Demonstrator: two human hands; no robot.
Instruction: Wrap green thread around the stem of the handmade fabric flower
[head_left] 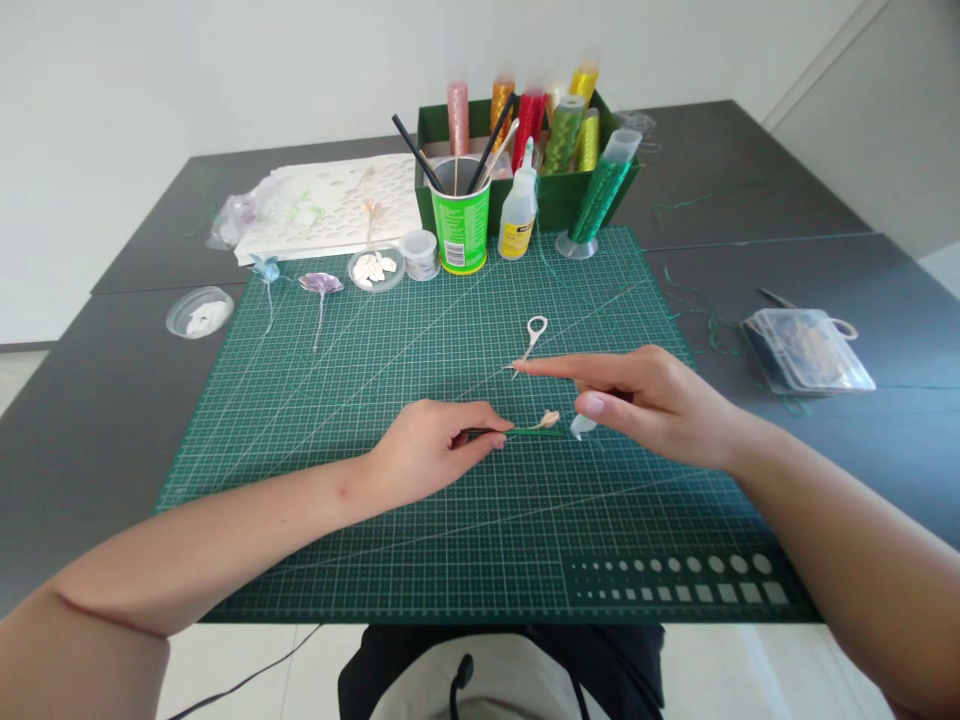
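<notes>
My left hand (442,440) is closed in a pinch over the middle of the mat. Between its thumb and fingers run a slim green tool (534,432) and the thin stem of a small cream flower (550,418). My right hand (637,405) reaches in from the right, index finger stretched out and thumb apart from it. Its fingertip is at the blades of small white-handled scissors (535,330), whether touching I cannot tell. Below the right thumb lies a pale blue petal-like piece (583,427), partly covered. The other right fingers are curled under and mostly hidden.
A green cutting mat (360,560) covers the table. Along its back stand a green cup (460,230) of tools, a glue bottle (517,215) and a box of thread spools (592,195). Wire flowers (321,284) lie left; a clear plastic case (814,350) sits right.
</notes>
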